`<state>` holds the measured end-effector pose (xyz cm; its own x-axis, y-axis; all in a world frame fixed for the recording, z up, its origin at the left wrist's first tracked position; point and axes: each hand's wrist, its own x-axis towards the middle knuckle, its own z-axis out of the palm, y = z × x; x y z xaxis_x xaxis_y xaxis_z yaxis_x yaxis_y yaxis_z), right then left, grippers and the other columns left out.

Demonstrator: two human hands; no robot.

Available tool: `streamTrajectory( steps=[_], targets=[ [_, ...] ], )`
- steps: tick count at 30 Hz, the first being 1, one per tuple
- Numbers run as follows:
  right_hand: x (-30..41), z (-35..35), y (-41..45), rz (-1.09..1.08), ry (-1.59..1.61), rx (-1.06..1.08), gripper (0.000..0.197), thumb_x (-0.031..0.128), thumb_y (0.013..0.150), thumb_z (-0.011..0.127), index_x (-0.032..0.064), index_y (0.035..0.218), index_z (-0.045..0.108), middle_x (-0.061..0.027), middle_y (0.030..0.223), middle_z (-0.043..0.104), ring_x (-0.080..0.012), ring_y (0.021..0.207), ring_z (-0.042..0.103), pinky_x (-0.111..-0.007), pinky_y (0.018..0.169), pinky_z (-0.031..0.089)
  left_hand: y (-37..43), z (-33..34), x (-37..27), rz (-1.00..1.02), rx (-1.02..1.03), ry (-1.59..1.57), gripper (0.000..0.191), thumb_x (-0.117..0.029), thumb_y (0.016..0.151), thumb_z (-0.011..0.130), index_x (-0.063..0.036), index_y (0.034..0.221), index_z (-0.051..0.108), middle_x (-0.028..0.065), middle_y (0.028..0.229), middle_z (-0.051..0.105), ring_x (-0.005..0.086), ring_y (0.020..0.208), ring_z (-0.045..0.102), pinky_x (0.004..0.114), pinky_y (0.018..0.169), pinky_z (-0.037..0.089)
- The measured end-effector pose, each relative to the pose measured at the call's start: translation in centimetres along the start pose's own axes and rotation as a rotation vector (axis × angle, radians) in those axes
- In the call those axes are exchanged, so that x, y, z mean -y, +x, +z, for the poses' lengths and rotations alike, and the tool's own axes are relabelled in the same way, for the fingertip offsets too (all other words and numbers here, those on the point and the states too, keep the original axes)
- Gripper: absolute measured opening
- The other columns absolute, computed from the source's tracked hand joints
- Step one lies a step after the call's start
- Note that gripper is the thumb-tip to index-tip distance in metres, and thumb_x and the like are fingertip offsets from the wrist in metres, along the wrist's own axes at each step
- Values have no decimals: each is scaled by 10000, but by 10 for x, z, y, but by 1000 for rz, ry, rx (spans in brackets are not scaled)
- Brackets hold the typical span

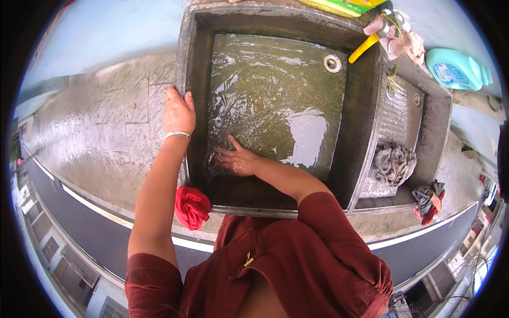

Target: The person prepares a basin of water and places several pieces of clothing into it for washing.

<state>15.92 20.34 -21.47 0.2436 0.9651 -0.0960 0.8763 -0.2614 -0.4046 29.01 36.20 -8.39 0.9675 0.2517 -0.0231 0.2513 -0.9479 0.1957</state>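
Note:
A dark stone wash basin (262, 210) lies before me, with shallow, rippling water (254, 83) over its greenish bottom. My left hand (179, 111) grips the left rim, its thumb towards the basin and its fingers on the outer side. Down in the near left part of the basin, my right hand (236, 159) is spread in the water and holds nothing; its fingertips are partly blurred by the water. A round white drain fitting (332, 63) sits at the far right of the bottom. Crumpled red cloth (192, 207) hangs over the near left corner.
To the right, a smaller basin has a ribbed washboard (393, 107) with wet grey cloth (393, 163) on it. More cloth (428, 202) drapes its near edge. A yellow-handled tool (363, 48), pink cloths (413, 45), a turquoise detergent bottle (455, 69) and a green-yellow package (342, 6) line the back.

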Motion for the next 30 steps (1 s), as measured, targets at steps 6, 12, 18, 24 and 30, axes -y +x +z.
streamTrajectory(
  steps=[6,12,18,24,30],
  targets=[
    [-17,-5,2,-8,130,22,520,396,846,421,225,1327,325,30,1425,218,-201,1337,127,-647,1004,-6,2,-6,-6,-49,40,-6,441,-255,850,498,21,1160,350,292,967,538,425,811,561,462,707,459],
    [-86,-52,4,376,-23,-106,556,452,873,366,252,1371,220,44,1445,146,-192,1339,103,-601,1028,20,-1,-5,-3,-47,21,-36,455,-239,839,512,28,1177,367,297,1006,530,427,823,557,457,715,459],
    [-147,-81,-16,705,-52,-209,607,476,862,385,232,1382,189,46,1450,123,-181,1337,98,-581,1035,21,0,-8,-6,-73,50,-41,454,-232,836,515,35,1173,369,297,1006,526,429,865,543,458,747,448],
    [-174,-78,-27,1049,3,-412,656,395,848,445,122,1382,179,-28,1454,117,-233,1340,88,-604,1011,29,1,-11,-10,-101,68,-74,453,-230,842,508,31,1182,360,299,1022,519,439,889,532,467,765,440],
    [-137,-98,30,727,92,-450,643,321,836,488,86,1368,213,-48,1446,136,-218,1339,96,-617,1008,-5,0,-6,-6,-90,70,-102,479,-211,850,496,41,1218,323,311,1054,500,444,912,523,461,778,437]
  ],
)
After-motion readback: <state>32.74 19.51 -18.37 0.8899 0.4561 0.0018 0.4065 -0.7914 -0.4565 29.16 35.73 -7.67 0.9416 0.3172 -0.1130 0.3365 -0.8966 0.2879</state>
